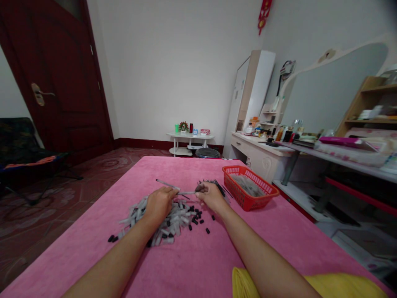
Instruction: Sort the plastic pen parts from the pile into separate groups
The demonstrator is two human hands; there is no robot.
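Both my hands meet over the pink cloth, with a thin grey stick (187,193) stretched between their fingertips. My left hand (159,203) is closed, pinching the stick's left end above a pile of whitish translucent short tubes (176,219). Fingers pressed together, my right hand (212,198) grips the other end, where something dark shows at the fingertips. A second slim stick (166,183) slants out beyond my left fingers. Small black caps (196,217) lie among the tubes and below my right hand. Thin black sticks (221,188) are bunched behind my right hand, partly hidden.
A red plastic basket (254,203) holding clear, thin pieces stands right of my right hand. Yellow fabric (341,285) lies at the near right edge of the pink-covered table (198,265). Farther right is a cluttered dressing table (263,145); a folding chair (27,153) stands left.
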